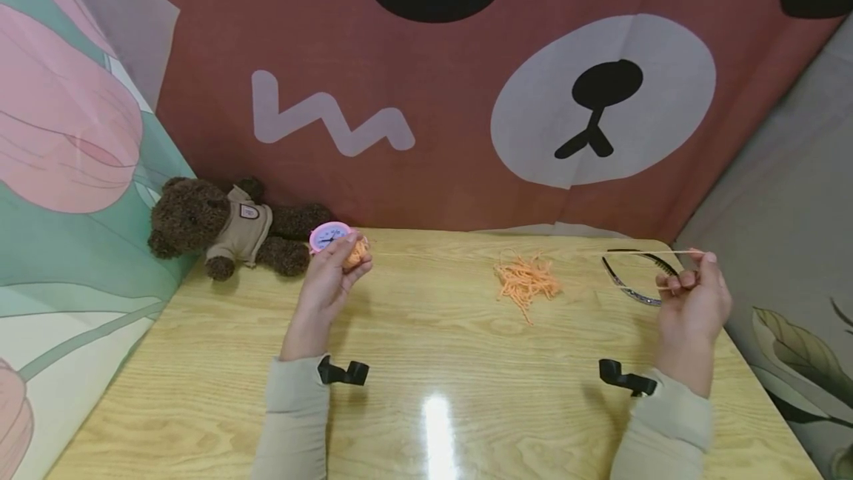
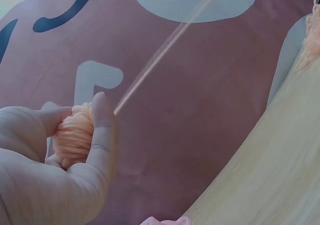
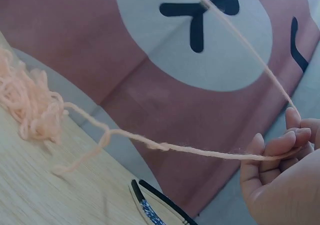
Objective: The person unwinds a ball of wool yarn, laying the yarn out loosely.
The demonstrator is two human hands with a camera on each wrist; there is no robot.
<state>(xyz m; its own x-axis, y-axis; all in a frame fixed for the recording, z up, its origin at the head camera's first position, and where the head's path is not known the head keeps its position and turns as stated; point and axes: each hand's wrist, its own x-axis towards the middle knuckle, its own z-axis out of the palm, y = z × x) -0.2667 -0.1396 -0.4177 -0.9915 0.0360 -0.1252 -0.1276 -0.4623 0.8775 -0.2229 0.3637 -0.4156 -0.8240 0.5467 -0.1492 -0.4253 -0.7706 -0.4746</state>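
My left hand pinches a small wound ball of orange yarn between thumb and fingers. From that ball a taut strand stretches across to my right hand, raised above the table's right side. The right hand's curled fingers hold the yarn; a second strand, kinked and loosely looped, runs from them to a tangled orange pile on the table. In the right wrist view the pile lies at the left.
A brown teddy bear in a beige shirt lies at the back left, beside a pink clock partly behind my left hand. A dark headband lies on the wooden table near my right hand. Printed cloth hangs behind.
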